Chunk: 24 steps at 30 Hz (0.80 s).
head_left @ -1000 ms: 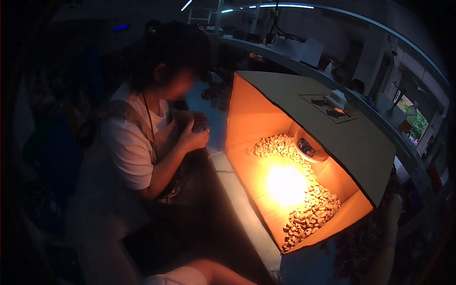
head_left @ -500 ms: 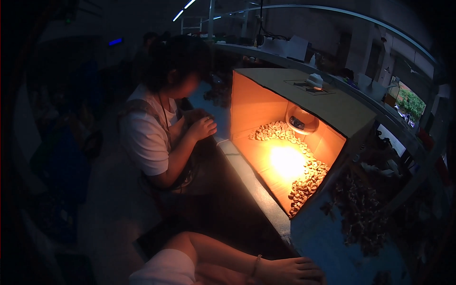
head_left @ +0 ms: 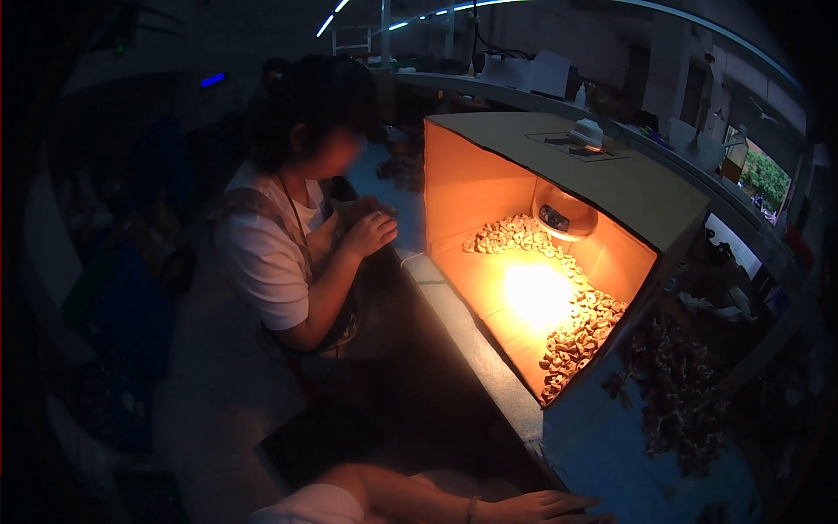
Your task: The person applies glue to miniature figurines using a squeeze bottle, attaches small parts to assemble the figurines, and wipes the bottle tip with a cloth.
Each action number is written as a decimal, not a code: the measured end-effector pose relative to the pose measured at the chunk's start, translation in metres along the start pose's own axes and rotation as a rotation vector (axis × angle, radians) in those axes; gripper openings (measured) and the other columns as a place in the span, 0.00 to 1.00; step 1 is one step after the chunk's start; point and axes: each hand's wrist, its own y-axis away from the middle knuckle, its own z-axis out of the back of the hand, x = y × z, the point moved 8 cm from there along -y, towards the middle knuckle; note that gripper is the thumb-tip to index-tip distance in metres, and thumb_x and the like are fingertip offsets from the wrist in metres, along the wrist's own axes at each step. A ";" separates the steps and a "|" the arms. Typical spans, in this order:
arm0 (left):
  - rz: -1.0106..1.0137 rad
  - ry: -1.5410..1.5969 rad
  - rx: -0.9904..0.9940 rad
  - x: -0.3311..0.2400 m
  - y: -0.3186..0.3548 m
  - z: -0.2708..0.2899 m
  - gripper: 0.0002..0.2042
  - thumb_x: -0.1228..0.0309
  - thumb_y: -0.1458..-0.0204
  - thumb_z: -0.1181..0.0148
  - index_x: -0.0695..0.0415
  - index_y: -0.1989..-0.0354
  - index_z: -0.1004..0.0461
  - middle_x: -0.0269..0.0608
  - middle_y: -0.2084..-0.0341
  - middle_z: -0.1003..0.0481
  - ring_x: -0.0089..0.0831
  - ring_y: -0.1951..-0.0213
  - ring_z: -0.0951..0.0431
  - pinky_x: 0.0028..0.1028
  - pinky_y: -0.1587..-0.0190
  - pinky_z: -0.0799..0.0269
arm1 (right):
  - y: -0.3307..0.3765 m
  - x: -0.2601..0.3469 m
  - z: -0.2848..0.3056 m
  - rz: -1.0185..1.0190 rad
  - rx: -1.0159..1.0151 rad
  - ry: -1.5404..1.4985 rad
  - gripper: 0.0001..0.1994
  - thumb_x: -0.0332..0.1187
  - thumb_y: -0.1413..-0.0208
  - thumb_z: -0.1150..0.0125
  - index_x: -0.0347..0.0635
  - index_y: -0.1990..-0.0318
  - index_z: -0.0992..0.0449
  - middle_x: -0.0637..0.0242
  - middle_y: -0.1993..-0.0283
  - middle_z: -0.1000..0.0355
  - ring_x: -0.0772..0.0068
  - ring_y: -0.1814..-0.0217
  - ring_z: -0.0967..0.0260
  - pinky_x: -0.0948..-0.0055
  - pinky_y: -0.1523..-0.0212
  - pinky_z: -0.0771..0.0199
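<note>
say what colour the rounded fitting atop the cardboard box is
White rounded fitting, best in head view.

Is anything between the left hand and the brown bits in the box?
Yes: the near side wall of the cardboard box stands between the left hand and the brown bits. Its front looks open.

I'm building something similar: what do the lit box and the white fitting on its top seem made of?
Box: likely matte brown cardboard, from its flat, creased panels. White fitting: perhaps plastic or glazed ceramic; its smooth, pale surface leaves that open.

No legible text, blue glowing panel (head_left: 213, 80) too small to read
</note>
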 end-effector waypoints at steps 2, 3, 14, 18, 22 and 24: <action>0.024 0.131 -0.007 0.003 0.006 -0.005 0.24 0.66 0.50 0.44 0.58 0.45 0.37 0.48 0.50 0.34 0.42 0.54 0.30 0.33 0.54 0.33 | 0.005 -0.012 0.008 -0.069 0.011 0.071 0.07 0.35 0.44 0.45 0.44 0.64 0.34 0.76 0.77 0.37 0.87 0.81 0.46 0.87 0.81 0.47; 0.026 0.134 -0.011 0.005 0.008 -0.004 0.24 0.66 0.50 0.44 0.58 0.45 0.37 0.48 0.50 0.34 0.42 0.54 0.30 0.33 0.54 0.33 | 0.006 -0.016 0.008 -0.071 0.011 0.076 0.07 0.35 0.44 0.45 0.44 0.64 0.34 0.76 0.77 0.37 0.87 0.81 0.46 0.87 0.81 0.47; -0.042 -0.084 -0.085 0.022 0.019 -0.018 0.17 0.65 0.51 0.43 0.56 0.53 0.29 0.38 0.59 0.29 0.33 0.61 0.28 0.30 0.62 0.32 | 0.010 -0.064 0.027 -0.224 -0.071 0.022 0.11 0.34 0.40 0.51 0.39 0.54 0.34 0.68 0.64 0.30 0.82 0.70 0.37 0.84 0.72 0.37; 0.078 0.088 -0.106 0.042 0.024 -0.036 0.16 0.63 0.50 0.44 0.57 0.54 0.29 0.42 0.63 0.28 0.37 0.63 0.27 0.32 0.62 0.31 | 0.005 -0.035 0.019 -0.189 -0.075 0.092 0.15 0.35 0.38 0.55 0.36 0.48 0.36 0.64 0.58 0.29 0.78 0.64 0.34 0.81 0.66 0.35; 0.196 0.243 -0.053 0.051 0.021 -0.032 0.16 0.63 0.49 0.45 0.59 0.55 0.30 0.46 0.65 0.27 0.40 0.64 0.27 0.33 0.62 0.30 | 0.004 -0.015 0.017 -0.090 -0.046 0.078 0.16 0.35 0.38 0.57 0.35 0.46 0.37 0.66 0.64 0.31 0.79 0.67 0.36 0.81 0.65 0.35; 0.235 0.301 -0.103 0.056 0.020 -0.026 0.16 0.63 0.48 0.44 0.60 0.56 0.30 0.47 0.66 0.27 0.42 0.64 0.26 0.34 0.61 0.30 | 0.001 -0.008 0.018 -0.042 -0.040 0.138 0.17 0.35 0.38 0.56 0.35 0.46 0.37 0.66 0.66 0.31 0.79 0.68 0.37 0.81 0.65 0.35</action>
